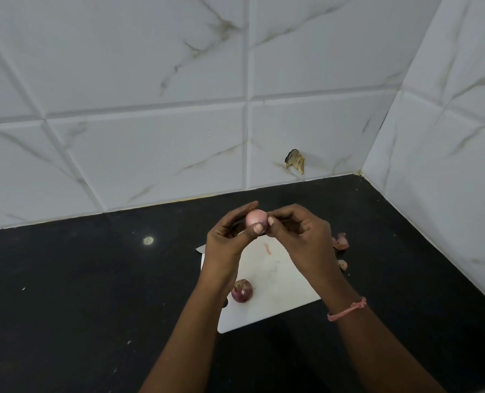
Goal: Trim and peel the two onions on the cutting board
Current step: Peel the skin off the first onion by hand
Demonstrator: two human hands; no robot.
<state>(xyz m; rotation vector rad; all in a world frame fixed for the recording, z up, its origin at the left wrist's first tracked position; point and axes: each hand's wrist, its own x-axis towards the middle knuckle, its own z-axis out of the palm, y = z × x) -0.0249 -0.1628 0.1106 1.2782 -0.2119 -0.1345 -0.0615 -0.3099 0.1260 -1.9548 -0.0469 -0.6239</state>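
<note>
My left hand (230,236) holds a small pale pink onion (254,217) in the air above the far end of the white cutting board (275,302), thumb on its near side. My right hand (300,231) pinches the onion's right side with thumb and fingertips. A second onion (241,290), still in its purple skin, lies on the board's near left part, beside my left forearm. A thin strip of peel (267,248) lies on the board under my hands.
The board sits on a black countertop (93,293) in a corner of white tiled walls (150,123). Loose onion skins (340,242) lie on the counter just right of the board. A chipped spot (295,160) marks the back wall.
</note>
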